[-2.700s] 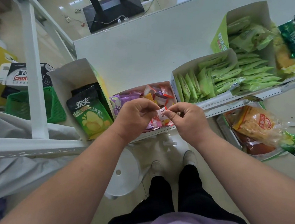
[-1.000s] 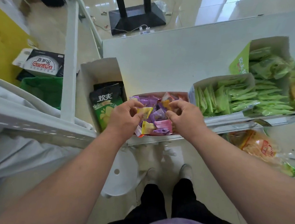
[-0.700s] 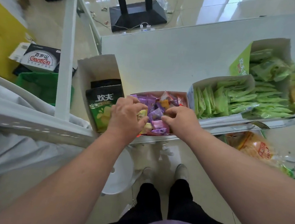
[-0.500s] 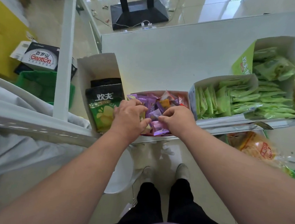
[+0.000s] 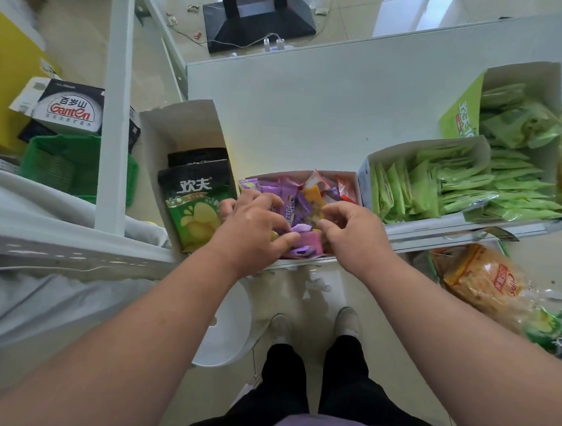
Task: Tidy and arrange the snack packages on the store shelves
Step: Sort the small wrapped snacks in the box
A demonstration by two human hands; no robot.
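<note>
A low pink box on the white shelf holds several small purple, pink, yellow and orange snack packets. Both hands are down in the front half of this box. My left hand lies curled over the packets on the left side, with its thumb pressed against a pink packet. My right hand is curled on the right side, thumb and forefinger closing round packets in the middle. The packets under both palms are hidden.
A white box with green-black chip bags stands to the left, and boxes of light green packets stand to the right. An orange bag lies on the lower shelf. A white stool, a green basket and a shelf post are nearby.
Both hands have gone from above the box down into the pile. The yellow packet that my left hand held up one second ago is no longer raised.
</note>
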